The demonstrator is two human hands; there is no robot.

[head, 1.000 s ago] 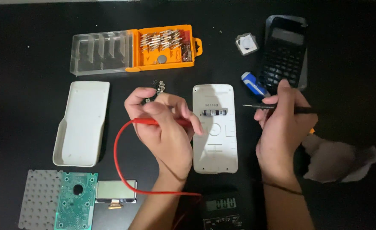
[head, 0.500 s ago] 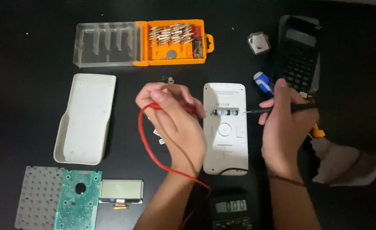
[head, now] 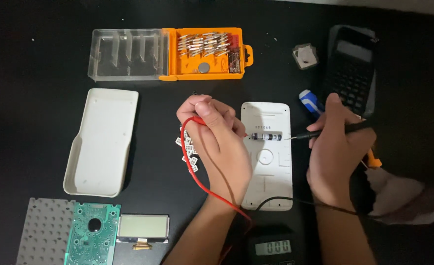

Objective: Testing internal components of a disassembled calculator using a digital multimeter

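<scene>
Head view: left hand grips red probe, tip hidden; right hand grips black probe.

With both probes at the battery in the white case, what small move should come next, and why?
Probably glance down at the meter: the left hand holds the red probe and the right hand the black probe at opposite ends of the battery.

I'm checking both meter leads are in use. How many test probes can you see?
2. The red probe is pinched in the left hand, at the battery's left end; the black probe is in the right hand, at its right end.
</scene>
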